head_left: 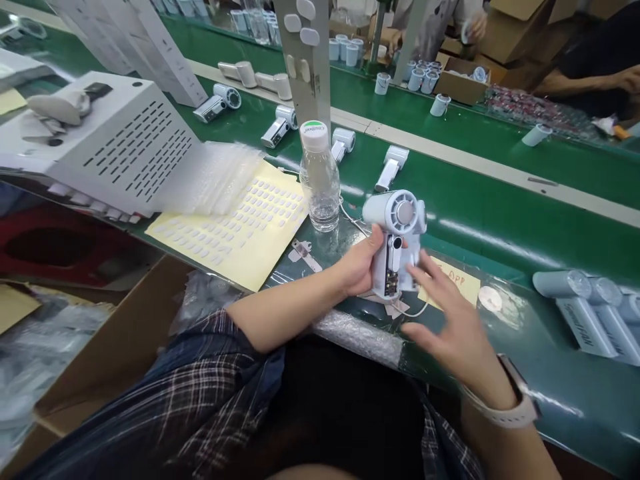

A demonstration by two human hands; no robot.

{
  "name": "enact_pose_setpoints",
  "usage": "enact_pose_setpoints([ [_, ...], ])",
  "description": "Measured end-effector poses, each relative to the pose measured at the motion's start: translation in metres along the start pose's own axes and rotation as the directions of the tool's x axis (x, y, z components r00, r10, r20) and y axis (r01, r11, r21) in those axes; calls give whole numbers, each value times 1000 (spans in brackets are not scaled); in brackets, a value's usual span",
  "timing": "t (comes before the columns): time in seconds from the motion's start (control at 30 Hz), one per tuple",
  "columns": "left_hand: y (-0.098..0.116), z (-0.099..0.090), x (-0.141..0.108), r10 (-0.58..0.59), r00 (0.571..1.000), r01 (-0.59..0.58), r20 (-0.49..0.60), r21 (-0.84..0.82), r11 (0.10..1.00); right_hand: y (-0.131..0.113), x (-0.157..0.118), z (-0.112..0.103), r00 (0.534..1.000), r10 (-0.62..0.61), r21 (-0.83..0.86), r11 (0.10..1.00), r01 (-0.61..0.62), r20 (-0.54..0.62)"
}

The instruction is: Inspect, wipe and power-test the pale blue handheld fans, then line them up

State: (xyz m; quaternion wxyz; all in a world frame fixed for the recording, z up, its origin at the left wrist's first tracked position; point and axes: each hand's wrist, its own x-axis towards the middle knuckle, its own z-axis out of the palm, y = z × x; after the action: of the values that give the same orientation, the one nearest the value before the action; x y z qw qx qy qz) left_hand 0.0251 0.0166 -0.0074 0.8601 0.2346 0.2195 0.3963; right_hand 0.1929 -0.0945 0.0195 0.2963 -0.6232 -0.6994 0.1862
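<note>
A pale blue plastic handheld fan [390, 212], its handle open on exposed circuitry, is gripped roughly upright by the left hand [357, 268]. Immediately right of the grip, the right hand [447, 320] is held open, fingers spread and blurred; whether the fan is touched by it cannot be told. Left of the grip, a clear, white-capped plastic bottle [321, 190] and a yellow sheet of white oval stickers [260, 257] are seen; beyond the grip, a white-and-blue fan unit [392, 168] is laid on the green surface [480, 193].
</note>
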Motion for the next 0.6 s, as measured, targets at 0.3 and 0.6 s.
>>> enact_pose_setpoints([
  [0.3,14,1,0,84,995,-84,62,6,996,37,9,34,938,332,-245,905,-348,-102],
  [0.6,20,-1,5,222,974,-224,54,32,974,-12,-5,29,938,278,551,759,-348,210],
])
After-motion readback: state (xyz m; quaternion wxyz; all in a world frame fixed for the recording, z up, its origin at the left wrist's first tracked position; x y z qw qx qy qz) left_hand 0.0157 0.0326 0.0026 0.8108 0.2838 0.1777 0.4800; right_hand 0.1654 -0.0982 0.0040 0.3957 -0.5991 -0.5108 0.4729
